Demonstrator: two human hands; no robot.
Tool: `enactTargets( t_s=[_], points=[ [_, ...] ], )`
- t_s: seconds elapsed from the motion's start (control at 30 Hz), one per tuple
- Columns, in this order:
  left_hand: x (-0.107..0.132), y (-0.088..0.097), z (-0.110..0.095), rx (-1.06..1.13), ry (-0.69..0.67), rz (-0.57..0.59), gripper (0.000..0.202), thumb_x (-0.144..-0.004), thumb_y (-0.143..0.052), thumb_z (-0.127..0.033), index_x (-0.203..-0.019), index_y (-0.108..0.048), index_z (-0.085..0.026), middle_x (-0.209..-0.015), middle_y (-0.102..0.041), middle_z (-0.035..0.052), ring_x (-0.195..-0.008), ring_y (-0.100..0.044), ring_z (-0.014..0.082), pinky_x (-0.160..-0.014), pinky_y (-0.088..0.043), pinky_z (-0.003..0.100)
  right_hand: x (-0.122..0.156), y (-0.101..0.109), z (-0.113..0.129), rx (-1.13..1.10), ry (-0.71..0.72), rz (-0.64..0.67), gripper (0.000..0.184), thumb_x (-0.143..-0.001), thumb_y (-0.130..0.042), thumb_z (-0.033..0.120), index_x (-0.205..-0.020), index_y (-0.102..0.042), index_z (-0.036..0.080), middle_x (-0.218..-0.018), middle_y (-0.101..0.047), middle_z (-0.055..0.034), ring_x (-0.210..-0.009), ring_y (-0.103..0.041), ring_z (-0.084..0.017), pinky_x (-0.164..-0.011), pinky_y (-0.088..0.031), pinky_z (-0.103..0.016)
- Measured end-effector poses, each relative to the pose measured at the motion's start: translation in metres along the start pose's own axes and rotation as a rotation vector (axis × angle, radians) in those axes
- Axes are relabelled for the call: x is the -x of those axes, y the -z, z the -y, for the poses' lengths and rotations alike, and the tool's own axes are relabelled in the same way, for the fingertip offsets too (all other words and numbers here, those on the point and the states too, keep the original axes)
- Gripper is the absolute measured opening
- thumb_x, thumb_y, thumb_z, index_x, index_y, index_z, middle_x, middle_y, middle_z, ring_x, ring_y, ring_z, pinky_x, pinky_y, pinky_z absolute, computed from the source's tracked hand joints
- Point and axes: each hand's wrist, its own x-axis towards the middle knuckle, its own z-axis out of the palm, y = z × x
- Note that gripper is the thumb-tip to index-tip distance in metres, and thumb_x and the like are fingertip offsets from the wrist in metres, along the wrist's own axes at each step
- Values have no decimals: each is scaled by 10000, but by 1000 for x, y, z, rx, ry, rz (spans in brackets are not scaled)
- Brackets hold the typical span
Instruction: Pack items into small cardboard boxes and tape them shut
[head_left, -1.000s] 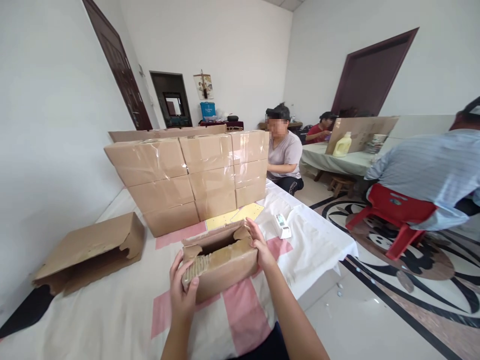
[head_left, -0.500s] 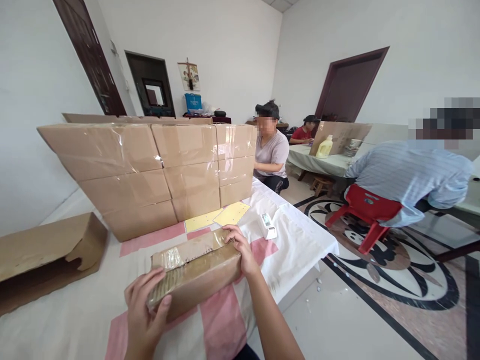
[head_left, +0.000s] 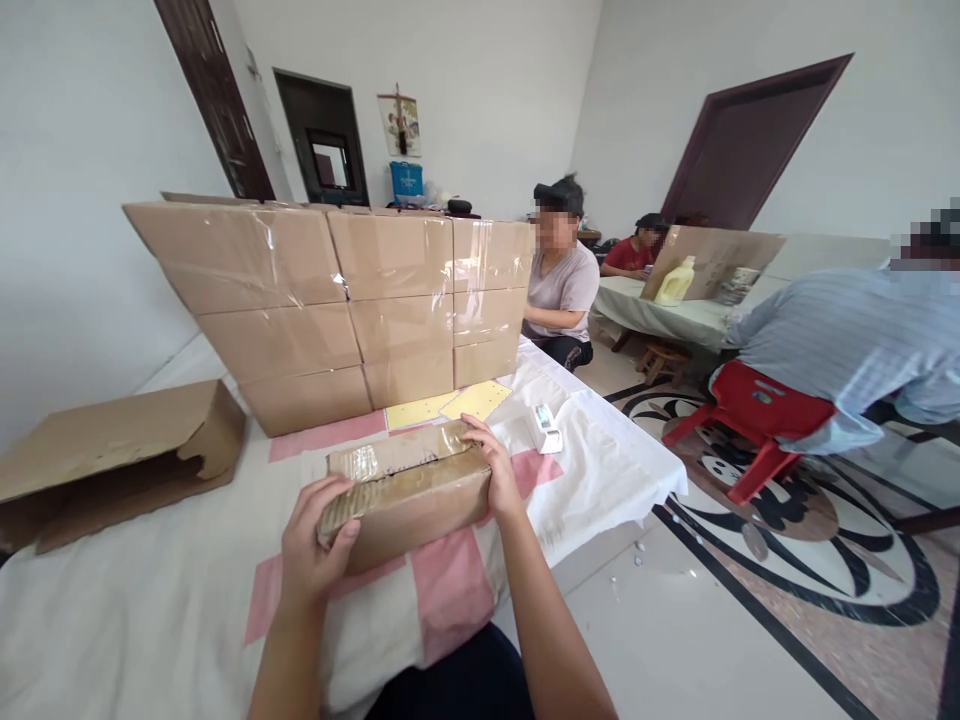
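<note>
A long brown cardboard box (head_left: 420, 505) with clear tape over its top lies on the cloth in front of me. My left hand (head_left: 319, 530) wraps round its left end, thumb on the near side and fingers over the top. At the opposite end, my right hand (head_left: 493, 465) grips the right side with the fingertips on the upper edge. A dark seam runs along the box's top. Just beyond it lie yellow patches (head_left: 480, 400) with small dots on the cloth. A small white device (head_left: 545, 430) with a screen stands to the right of my right hand.
Taped cardboard boxes (head_left: 401, 290) form a wall across the table's far side. An open carton (head_left: 135, 450) sits at the left. The tablecloth's edge (head_left: 622, 500) drops off at the right. Several people sit nearby, one on a red chair (head_left: 765, 410).
My view has shifted, so the scene sits farther right and higher in the picture. Both hands keep their hold on the box, which shows no clear movement on the table.
</note>
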Motion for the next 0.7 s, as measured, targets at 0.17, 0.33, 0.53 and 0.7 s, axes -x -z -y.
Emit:
enactTargets(
  t_s=[0.17, 0.33, 0.53, 0.7],
  points=[
    [-14, 47, -5, -124, -105, 330, 424, -989, -455, -478, -1326, -532, -233, -1273, -632, 98, -1139, -633, 263, -876, -529, 310, 24, 4, -6, 29, 29, -199, 434, -1002, -430, 455, -1302, -660, 241, -1481, -530, -97, -1406, -444, -258, -1106, -401, -448],
    [-44, 78, -28, -308, -326, 446, 334, -963, -554, -416, -1244, -570, -236, -1159, -681, 71, -889, -693, 200, -670, -518, 249, 41, 24, 13, 99, 189, -482, 371, -989, -436, 395, -1163, -700, 202, -1308, -650, -137, -1260, -575, -290, -1018, -459, -483],
    [-39, 62, -90, -365, -706, 359, 288, -915, -494, -119, -652, -431, -218, -560, -459, -31, -475, -411, 131, -479, -292, 301, 62, 7, 66, 163, 265, -601, 210, -956, -442, 325, -902, -616, 221, -1021, -649, -119, -1039, -613, -270, -947, -485, -462],
    [27, 32, -128, -173, -756, 789, 190, -828, -592, -190, -648, -538, -217, -622, -603, -37, -521, -478, 124, -491, -426, 261, 127, -59, 104, 52, 276, 312, 355, -893, -500, 447, -1144, -656, 251, -1272, -614, -81, -1152, -599, -269, -1037, -465, -421]
  ],
)
